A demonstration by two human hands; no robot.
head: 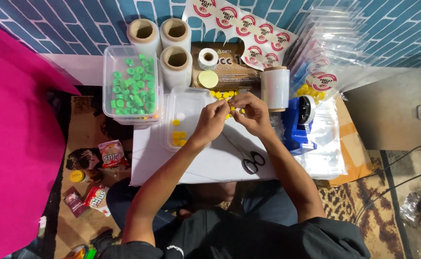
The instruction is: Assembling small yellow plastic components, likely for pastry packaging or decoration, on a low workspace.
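Head view: the left hand (212, 121) and right hand (251, 112) meet near the far edge of the white table (205, 165), fingertips pressed together, pinching small yellow candy pieces (224, 95). These look light, hard and slippery, best nipped by their rims. Scissors (250, 159) lie just nearer; a clear tub (183, 111) sits left.
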